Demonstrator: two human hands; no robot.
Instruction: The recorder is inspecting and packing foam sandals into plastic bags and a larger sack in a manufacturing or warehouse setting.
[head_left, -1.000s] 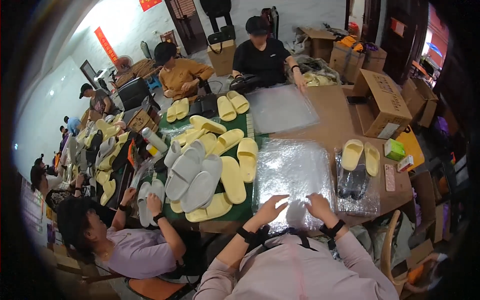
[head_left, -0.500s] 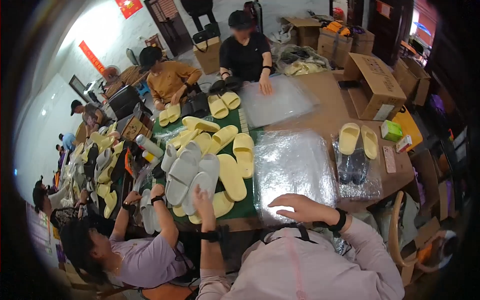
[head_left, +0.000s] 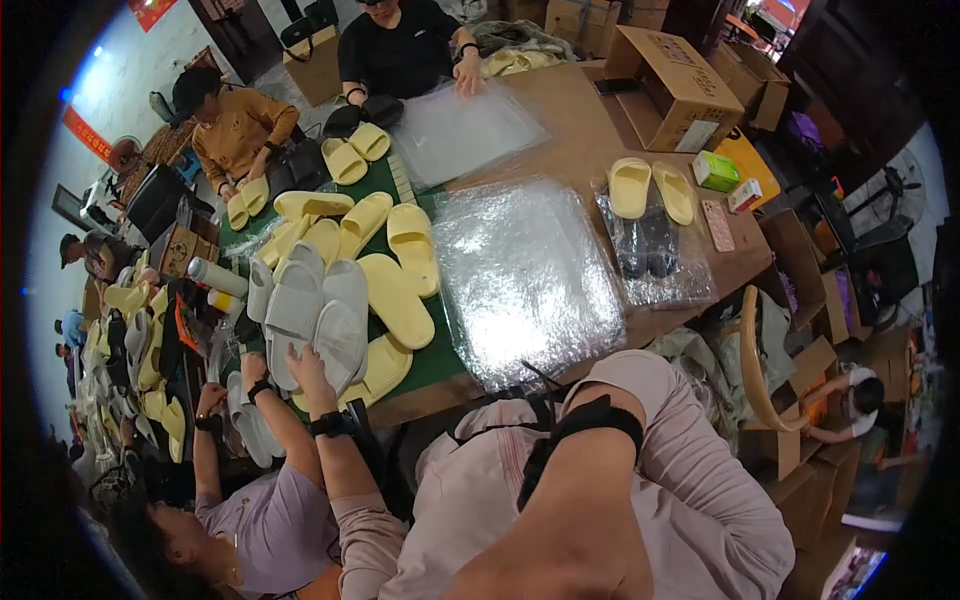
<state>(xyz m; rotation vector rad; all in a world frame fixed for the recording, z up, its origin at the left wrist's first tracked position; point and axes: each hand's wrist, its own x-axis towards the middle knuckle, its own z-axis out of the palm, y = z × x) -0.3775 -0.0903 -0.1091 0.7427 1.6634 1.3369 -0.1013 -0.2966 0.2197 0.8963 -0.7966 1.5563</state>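
My left hand [head_left: 312,370] rests with its fingers apart at the edge of an upturned grey slipper [head_left: 338,335]. It touches the slipper without closing round it. Other grey slippers [head_left: 296,298] lie heaped just beyond, with yellow slippers [head_left: 395,300] around them. My right hand [head_left: 560,555] is raised close to the camera at the lower edge, below a black wristband, and its fingers are cut off from view. A stack of shiny clear plastic bags [head_left: 530,265] lies on the table, to the right of the slippers.
A co-worker's hands [head_left: 255,368] at my left are by a grey slipper pair [head_left: 250,415]. Across the table, a person's hand [head_left: 468,75] touches more clear bags [head_left: 465,135]. To the right are yellow slippers [head_left: 630,188], a phone [head_left: 717,225] and an open carton [head_left: 665,90].
My right hand has risen from above the plastic bags toward the camera. My left hand stays by the grey slippers. The whole view has shifted, moving the table up and left in the picture.
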